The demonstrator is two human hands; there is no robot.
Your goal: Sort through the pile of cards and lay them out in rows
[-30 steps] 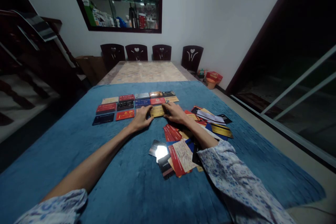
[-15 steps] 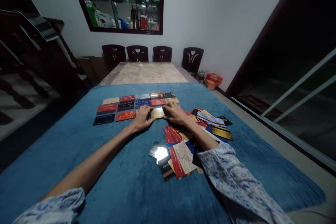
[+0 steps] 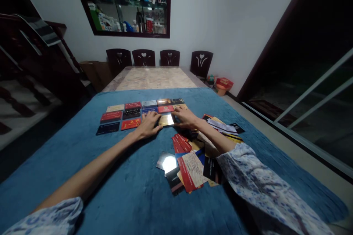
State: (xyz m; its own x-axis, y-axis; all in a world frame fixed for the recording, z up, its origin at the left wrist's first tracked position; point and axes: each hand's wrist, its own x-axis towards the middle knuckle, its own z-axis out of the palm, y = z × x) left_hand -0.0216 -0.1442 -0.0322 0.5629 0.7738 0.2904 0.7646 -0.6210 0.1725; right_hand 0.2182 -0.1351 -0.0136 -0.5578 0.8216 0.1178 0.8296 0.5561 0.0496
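Note:
A shiny gold card (image 3: 166, 120) lies flat in the front row of laid-out cards, between my two hands. My left hand (image 3: 149, 126) has its bent fingers and thumb at the card's left edge. At the right edge, the curled fingers of my right hand (image 3: 185, 118) touch the same card. To the left in this row are a red-orange card (image 3: 131, 124) and a dark blue card (image 3: 108, 128); my left hand partly covers another beside them. Behind lie a red card (image 3: 166, 109), a blue card (image 3: 149, 110) and a black card (image 3: 131, 113).
A loose heap of overlapping cards (image 3: 193, 169) spreads under and beside my right forearm. One silvery card (image 3: 167, 162) there reflects a bright light. A blue cloth (image 3: 124, 183) covers the near table. Chairs (image 3: 170, 58) stand at the far end, below a shelf niche.
My right forearm has shifted slightly right, uncovering more of the heap. Both hands stay at the gold card, which has barely moved. The camera view has tilted a little.

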